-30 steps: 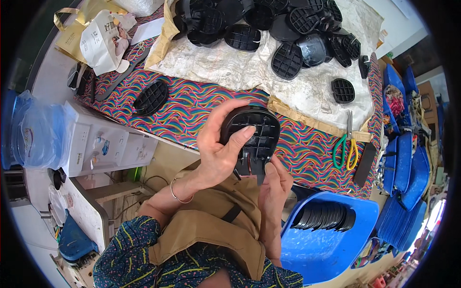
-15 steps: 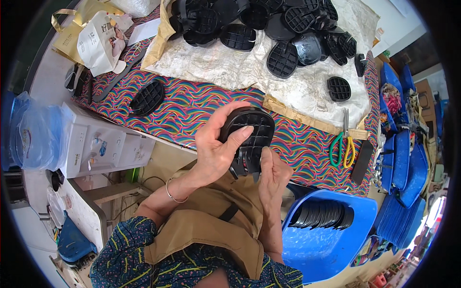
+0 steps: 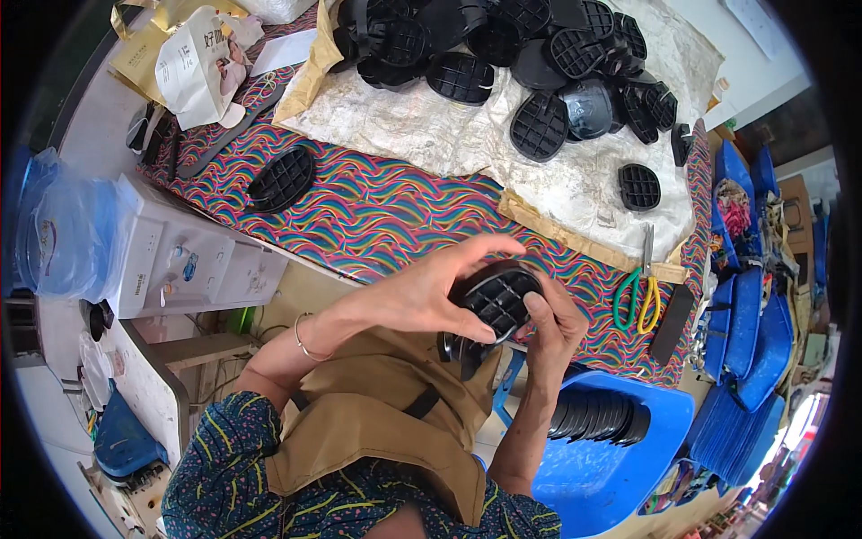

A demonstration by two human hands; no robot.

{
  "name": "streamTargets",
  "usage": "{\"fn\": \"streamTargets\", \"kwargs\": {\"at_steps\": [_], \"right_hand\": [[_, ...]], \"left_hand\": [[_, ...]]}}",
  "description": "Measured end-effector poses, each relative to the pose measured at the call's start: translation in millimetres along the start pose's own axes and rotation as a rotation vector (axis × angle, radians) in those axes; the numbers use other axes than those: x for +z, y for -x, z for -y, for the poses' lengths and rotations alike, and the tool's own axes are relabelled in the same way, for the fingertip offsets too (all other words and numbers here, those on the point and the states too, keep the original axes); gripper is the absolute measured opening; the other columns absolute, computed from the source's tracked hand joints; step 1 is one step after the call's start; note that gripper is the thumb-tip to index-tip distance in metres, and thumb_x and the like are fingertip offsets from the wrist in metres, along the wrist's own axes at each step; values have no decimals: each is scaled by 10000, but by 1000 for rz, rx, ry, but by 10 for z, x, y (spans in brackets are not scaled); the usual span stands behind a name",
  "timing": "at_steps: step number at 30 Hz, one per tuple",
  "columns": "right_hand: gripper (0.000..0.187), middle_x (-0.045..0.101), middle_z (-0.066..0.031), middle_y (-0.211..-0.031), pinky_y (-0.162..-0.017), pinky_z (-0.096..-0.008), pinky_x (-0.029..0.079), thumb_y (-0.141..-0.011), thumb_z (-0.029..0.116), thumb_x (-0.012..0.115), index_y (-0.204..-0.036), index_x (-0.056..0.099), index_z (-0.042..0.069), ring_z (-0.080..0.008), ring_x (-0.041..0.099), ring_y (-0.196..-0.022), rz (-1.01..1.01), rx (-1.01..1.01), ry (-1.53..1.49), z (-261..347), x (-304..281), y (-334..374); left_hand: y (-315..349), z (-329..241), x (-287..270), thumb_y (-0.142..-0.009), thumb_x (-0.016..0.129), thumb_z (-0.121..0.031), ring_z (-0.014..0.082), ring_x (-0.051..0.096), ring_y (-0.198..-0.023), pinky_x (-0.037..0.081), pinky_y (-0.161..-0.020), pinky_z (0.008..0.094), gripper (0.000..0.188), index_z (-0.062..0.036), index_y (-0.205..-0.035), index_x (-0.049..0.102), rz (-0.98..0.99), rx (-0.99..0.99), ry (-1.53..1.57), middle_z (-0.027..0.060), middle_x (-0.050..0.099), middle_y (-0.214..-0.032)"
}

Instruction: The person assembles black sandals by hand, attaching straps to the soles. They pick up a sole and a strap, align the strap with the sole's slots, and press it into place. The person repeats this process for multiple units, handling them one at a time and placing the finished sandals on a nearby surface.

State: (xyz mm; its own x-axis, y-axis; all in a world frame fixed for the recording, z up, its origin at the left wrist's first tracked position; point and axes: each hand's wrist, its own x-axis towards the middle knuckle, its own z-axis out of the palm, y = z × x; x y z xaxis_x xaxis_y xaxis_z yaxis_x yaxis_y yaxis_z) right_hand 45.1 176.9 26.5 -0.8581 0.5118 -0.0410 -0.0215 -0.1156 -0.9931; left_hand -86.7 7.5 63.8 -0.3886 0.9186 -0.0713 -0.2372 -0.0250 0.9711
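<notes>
Between my hands, above my lap at the table's near edge, is a black moulded shoe sole piece with a gridded face turned up. Black flaps or straps hang from its lower end. My left hand curves loosely round its left side, thumb at the lower edge and fingers stretched over the top. My right hand grips the right side, its thumb against the rim and its other fingers partly hidden behind. A similar gridded piece lies alone on the patterned cloth to the left.
Many more black pieces are heaped on a white sheet at the back. Scissors with green and yellow handles lie at the right, beside a dark block. A blue tub below holds a row of black parts.
The sole piece has moved right and nearer to me, and it is tilted. My right hand has shifted from its lower end to its right side. My left-hand grip has loosened.
</notes>
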Motion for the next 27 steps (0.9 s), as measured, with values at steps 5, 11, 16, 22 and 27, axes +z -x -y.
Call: {"fn": "streamTargets", "kwargs": {"at_steps": [5, 11, 16, 22, 27], "right_hand": [[351, 688, -120, -979, -583, -236, 480, -902, 199, 683, -1104, 665, -87, -117, 622, -783, -76, -130, -186, -218, -172, 92], [248, 674, -92, -924, -606, -240, 516, -944, 139, 634, -1085, 664, -63, -120, 622, -770, -183, -219, -221, -322, -102, 96], [328, 644, -116, -1141, -860, -295, 506, -903, 51, 642, -1214, 630, -52, -177, 611, -1024, -168, -122, -22, -414, -104, 153], [557, 602, -127, -1219, -973, -415, 441, -708, 7, 739, -1254, 630, 23, -291, 558, -1114, 63, -570, 888, 51, -108, 47], [541, 563, -82, -1063, -807, -404, 477, -673, 62, 795, -1198, 674, 113, -288, 544, -955, 328, -639, 934, -18, -25, -139]], "left_hand": [[130, -103, 16, -807, 786, -64, 206, 566, -1196, 485, -958, 318, 832, -91, -1488, 309, 31, -118, 397, 147, 559, -1318], [103, 33, 224, -844, 728, -23, 210, 624, -1137, 491, -959, 324, 716, -74, -1468, 381, -177, 178, -232, 120, 615, -1297], [60, 276, 262, -840, 680, 27, 289, 638, -1080, 504, -896, 372, 716, -55, -1468, 347, -351, 156, -557, 160, 677, -1137], [-36, 547, 166, -727, 684, 99, 368, 608, -1039, 470, -893, 454, 894, -10, -1496, 241, -348, 334, -879, 164, 671, -1098], [-91, 610, 146, -700, 689, 121, 379, 598, -1064, 437, -954, 484, 931, -8, -1489, 210, -360, 311, -810, 156, 674, -1078]]}}
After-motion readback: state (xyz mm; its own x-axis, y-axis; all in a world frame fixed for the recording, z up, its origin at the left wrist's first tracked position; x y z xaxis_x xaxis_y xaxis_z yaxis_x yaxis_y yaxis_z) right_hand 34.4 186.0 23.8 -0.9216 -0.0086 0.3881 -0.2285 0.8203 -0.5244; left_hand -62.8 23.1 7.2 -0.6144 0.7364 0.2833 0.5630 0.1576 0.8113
